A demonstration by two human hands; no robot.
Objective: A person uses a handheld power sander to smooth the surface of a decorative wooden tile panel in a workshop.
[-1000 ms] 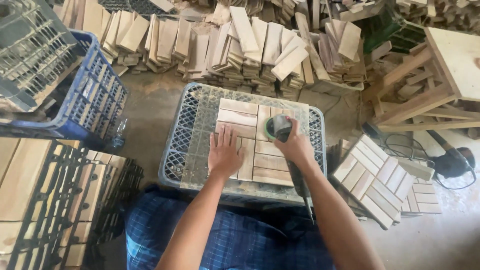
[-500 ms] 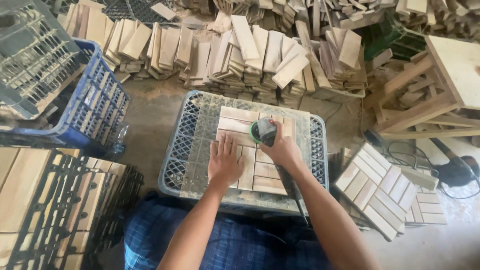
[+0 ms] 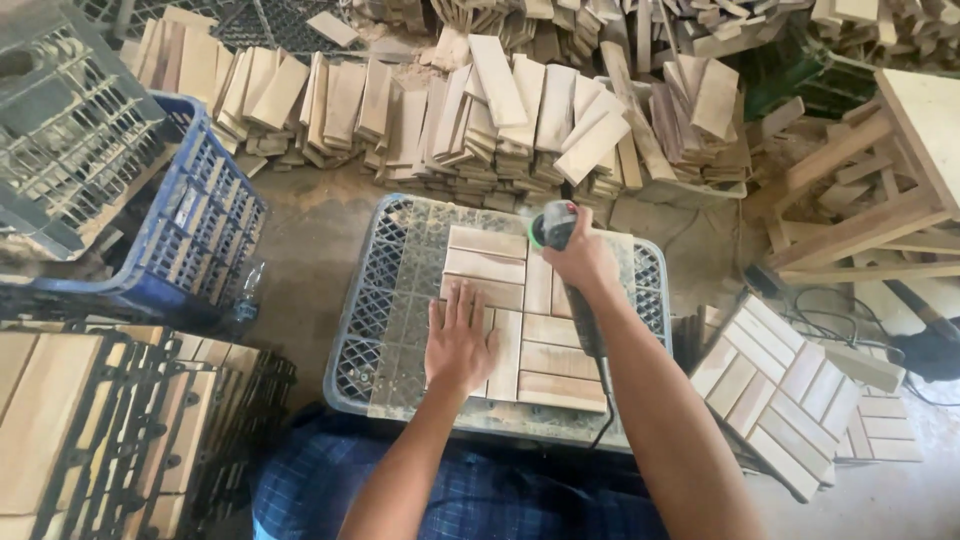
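Note:
A square wooden slat tile (image 3: 530,345) lies on top of an upturned grey plastic crate (image 3: 385,300) in front of me. My left hand (image 3: 458,340) presses flat on the tile's near left part, fingers spread. My right hand (image 3: 583,262) grips a hand-held sander (image 3: 553,228) with a green disc, set at the tile's far edge near its right corner. The sander's dark cord (image 3: 600,385) runs back along my right forearm.
Stacks of loose wooden slats (image 3: 500,110) fill the floor beyond the crate. A blue crate (image 3: 195,215) and a grey crate (image 3: 70,130) stand at the left, above tiles on black grids (image 3: 110,430). More finished tiles (image 3: 780,385) and a wooden stool (image 3: 880,170) are at the right.
My right hand has pushed the sander away from me, from the tile's middle to its far edge. My left hand stays pressed on the tile. The view has shifted slightly.

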